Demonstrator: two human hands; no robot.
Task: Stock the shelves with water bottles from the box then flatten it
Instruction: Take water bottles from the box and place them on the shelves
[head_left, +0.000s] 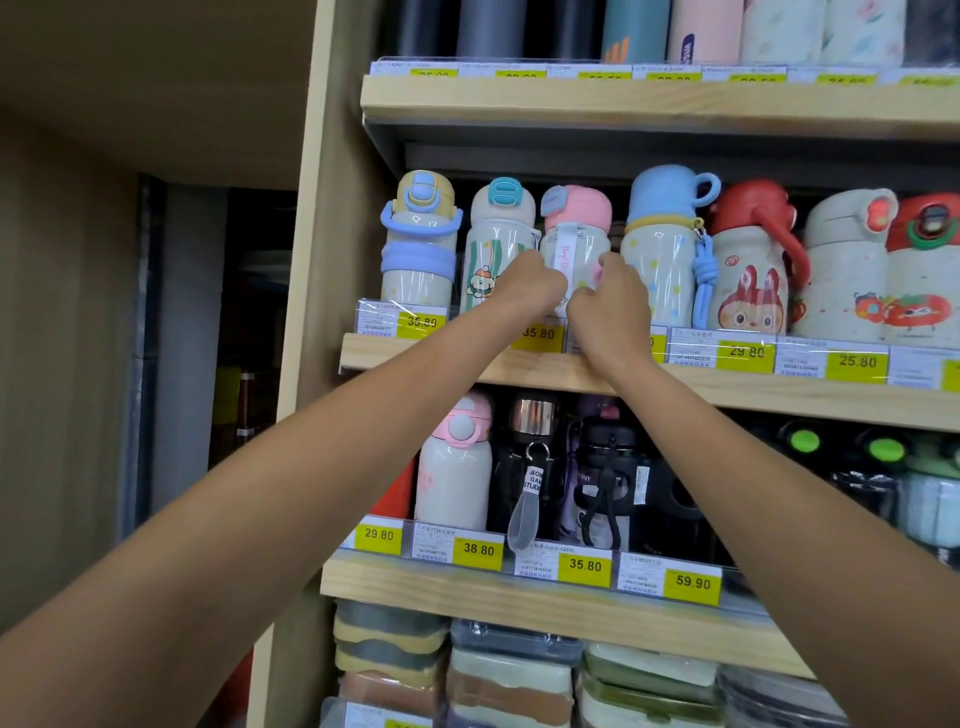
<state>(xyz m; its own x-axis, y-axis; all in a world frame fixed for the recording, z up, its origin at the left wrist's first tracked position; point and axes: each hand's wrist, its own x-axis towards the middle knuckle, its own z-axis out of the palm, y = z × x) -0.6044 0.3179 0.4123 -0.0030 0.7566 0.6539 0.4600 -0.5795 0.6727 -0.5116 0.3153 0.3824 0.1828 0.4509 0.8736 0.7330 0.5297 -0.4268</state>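
A pink-lidded water bottle (575, 228) in clear wrap stands upright on the middle shelf (779, 397), between a teal-capped bottle (500, 234) and a blue-capped one (662, 244). Both my hands are at its lower body. My left hand (530, 283) grips its left side with curled fingers. My right hand (613, 299) grips its right side, fingers curled round it. The bottle's base is hidden behind my hands. The box is out of view.
More bottles line the same shelf: a yellow and blue one (420, 244) at the left end, a red-lidded rabbit one (750, 265) to the right. Taller flasks stand on the shelf above (649, 104). The lower shelf (519, 587) holds dark bottles, with stacked lunch boxes (514, 680) beneath.
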